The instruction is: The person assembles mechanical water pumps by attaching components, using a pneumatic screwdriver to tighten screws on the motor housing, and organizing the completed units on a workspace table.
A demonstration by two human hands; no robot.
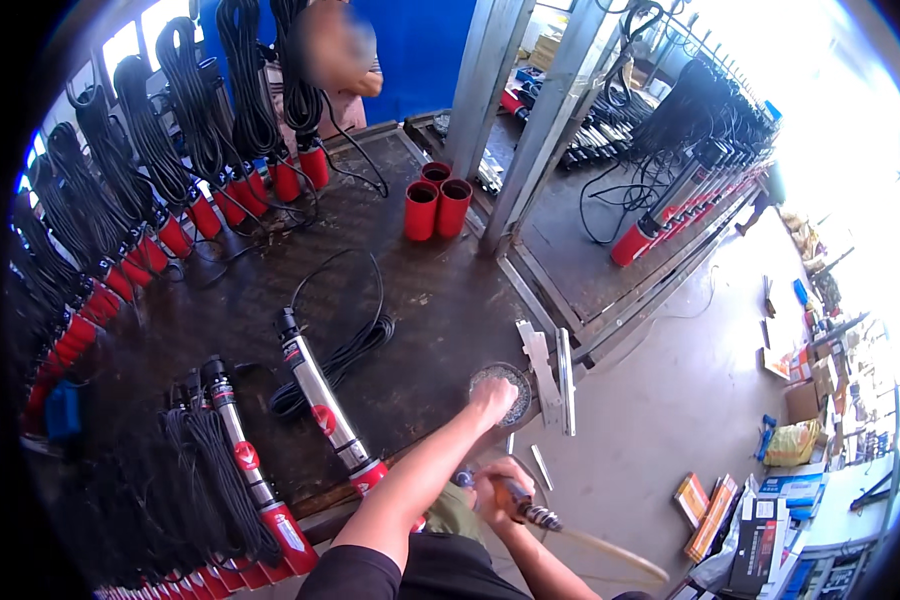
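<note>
My left hand reaches over the table edge into a round dish of small metal pieces. Its fingers are curled down among them, and what they pinch is too small to make out. Close to my body, my right hand is wrapped round a power screwdriver with a pale hose trailing to the lower right. Left of my left forearm lies a silver pump with a red end, beside a coil of black cable. A second silver pump lies further left.
Flat metal strips lie beside the dish at the table's right edge. Three red cylinders stand at the back. Rows of pumps with hanging black cables line the left side. A metal post rises behind. Boxes sit on the floor.
</note>
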